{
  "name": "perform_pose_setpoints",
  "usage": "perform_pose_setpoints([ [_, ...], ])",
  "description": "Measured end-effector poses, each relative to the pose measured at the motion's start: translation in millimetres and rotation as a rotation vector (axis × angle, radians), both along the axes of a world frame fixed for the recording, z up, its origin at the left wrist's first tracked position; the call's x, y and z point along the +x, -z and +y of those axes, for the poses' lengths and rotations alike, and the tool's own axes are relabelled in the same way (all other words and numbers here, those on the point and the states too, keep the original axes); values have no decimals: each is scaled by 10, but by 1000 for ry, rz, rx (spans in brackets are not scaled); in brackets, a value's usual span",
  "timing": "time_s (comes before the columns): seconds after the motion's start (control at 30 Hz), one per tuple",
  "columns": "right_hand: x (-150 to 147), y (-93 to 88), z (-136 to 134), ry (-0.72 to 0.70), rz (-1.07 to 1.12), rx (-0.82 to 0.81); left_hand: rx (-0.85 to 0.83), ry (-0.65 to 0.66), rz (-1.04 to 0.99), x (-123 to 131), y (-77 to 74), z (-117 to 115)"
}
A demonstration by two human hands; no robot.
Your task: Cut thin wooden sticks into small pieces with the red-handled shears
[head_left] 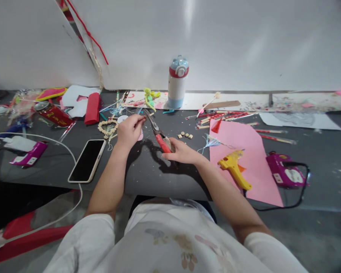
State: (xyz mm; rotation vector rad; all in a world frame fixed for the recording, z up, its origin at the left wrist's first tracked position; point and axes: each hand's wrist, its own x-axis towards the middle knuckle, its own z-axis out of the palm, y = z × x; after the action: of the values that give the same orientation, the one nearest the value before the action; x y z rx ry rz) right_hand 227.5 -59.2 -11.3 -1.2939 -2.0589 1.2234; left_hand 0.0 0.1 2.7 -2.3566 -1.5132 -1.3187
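The dark bench is stretching wide from side to side, with its near edge lying just before the person's lap and a white board standing along its far edge. Between the two forearms a bare, speckled patch of bench is showing, and this is the only open room near the hands.

The left hand is hovering above the bench, its fingers pinching a small stick that is too small to tell the material of. The right hand is resting on the bench, its fingers clenching around the red handles of the cutters. The thin dark blades are pointing up and left, with their tip lying just beside the stick.

A flat black phone is lying left of the left forearm, and a white cable is curving past it. A looped bead string is lying near the left hand. Small wooden cubes are sitting just right of the cutters. Further right, a yellow glue gun is lying on a smooth pink sheet, crowding the right forearm's side. A round white bottle is standing upright behind the hands.
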Motion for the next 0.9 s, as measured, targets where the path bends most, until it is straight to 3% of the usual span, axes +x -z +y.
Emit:
perform_pose_setpoints([
  [0.27,-13,-20,-12,-9,0,2,-194,75,-183,-9,-45,28],
  [0.9,-30,-22,-20,8,-20,-34,-232,59,-34,22,-112,-31],
])
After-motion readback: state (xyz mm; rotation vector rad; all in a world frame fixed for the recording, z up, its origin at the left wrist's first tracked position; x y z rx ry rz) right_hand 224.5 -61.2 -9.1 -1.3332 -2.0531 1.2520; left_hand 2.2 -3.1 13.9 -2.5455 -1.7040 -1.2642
